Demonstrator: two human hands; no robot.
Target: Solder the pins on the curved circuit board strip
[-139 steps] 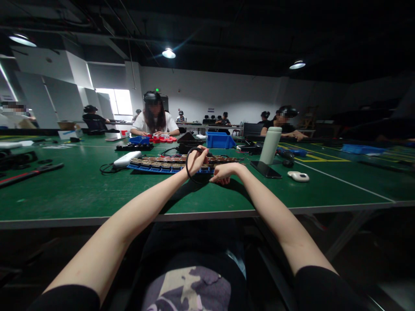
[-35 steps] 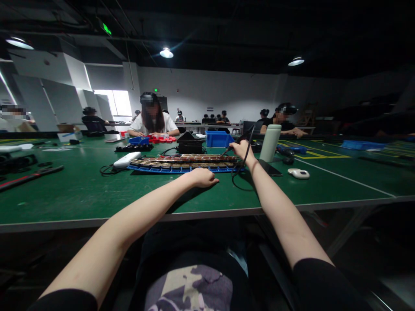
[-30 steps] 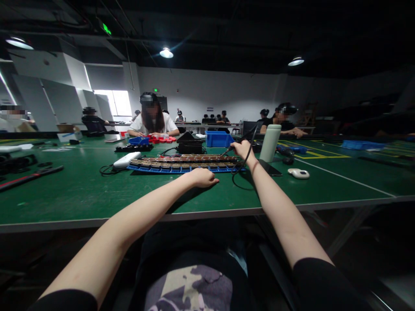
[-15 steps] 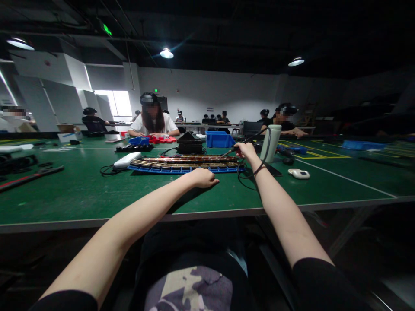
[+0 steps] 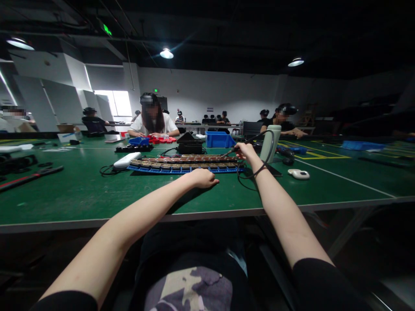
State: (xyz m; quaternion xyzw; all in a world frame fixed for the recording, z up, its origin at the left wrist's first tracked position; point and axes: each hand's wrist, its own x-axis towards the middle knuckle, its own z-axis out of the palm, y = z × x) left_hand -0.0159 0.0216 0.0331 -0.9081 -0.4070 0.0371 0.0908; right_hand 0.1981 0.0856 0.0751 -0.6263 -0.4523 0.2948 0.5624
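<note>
A long blue tray-like strip point(image 5: 168, 170) lies across the green table, lined along its length with rows of tan and dark parts. Against its front edge rests my left hand point(image 5: 203, 178), fingers curled; what they hold, if anything, is hidden. My right hand point(image 5: 245, 151) is above the strip's right end, pinching a thin soldering iron point(image 5: 231, 152) whose tip points left over the rows. From the iron a black cable point(image 5: 271, 147) loops past my wrist and hangs down to the table. Behind the strip stands a black box point(image 5: 189, 144) with a cable.
A pale green bottle point(image 5: 270, 144) stands just right of my right hand, with a white case point(image 5: 298, 174) farther right. A white device point(image 5: 127, 160) touches the strip's left end. Behind are a blue bin point(image 5: 220, 139) and a person point(image 5: 154, 125) handling red parts.
</note>
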